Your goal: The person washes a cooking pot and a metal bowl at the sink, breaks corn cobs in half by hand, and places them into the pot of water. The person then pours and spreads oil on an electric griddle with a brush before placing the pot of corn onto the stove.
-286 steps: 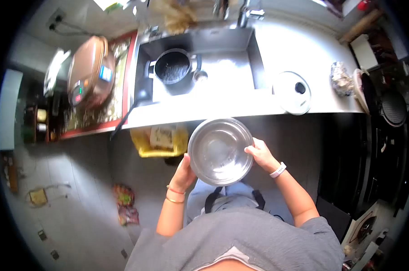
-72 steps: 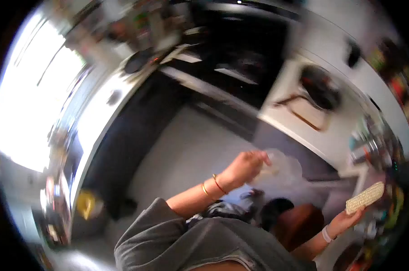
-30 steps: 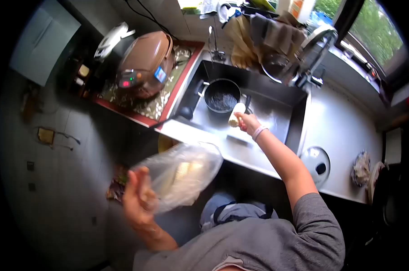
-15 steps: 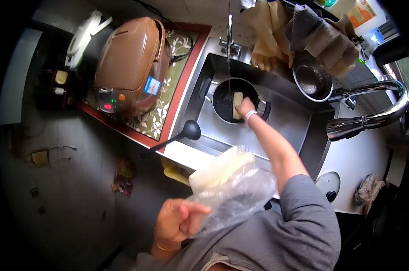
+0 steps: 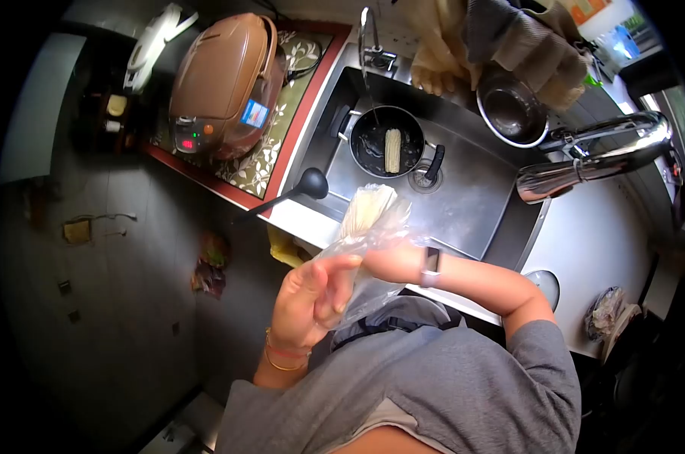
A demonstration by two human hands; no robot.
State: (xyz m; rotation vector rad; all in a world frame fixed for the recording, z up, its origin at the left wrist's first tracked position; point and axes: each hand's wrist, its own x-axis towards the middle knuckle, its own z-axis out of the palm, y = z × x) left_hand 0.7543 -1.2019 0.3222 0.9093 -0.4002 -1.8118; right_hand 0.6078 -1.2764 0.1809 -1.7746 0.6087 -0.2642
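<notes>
My left hand [image 5: 308, 299] is closed on a clear plastic bag [image 5: 369, 299], its index finger stretched along the plastic. Pale, ridged dried noodles [image 5: 369, 208] stand out at the top of the bag. My right hand [image 5: 394, 263] is at the bag, fingers curled toward it and partly hidden by plastic and blur. A pale block of dried noodles [image 5: 392, 151] lies in a black pot [image 5: 367, 155] with two handles, inside the steel sink [image 5: 463, 216]. A thin stream of water runs from the small tap [image 5: 365, 45] into the pot.
A black ladle [image 5: 310, 184] lies across the counter edge, left of the sink. Behind it stands a brown rice cooker [image 5: 217, 72] on a patterned mat. A steel bowl [image 5: 512, 113], a large chrome faucet [image 5: 584, 163], hanging gloves [image 5: 441, 45] and cloths [image 5: 535, 45] are at the right.
My right hand has let go of the noodle block in the pot and come back to the plastic bag. The block stays in the pot. The camera view has shifted slightly.
</notes>
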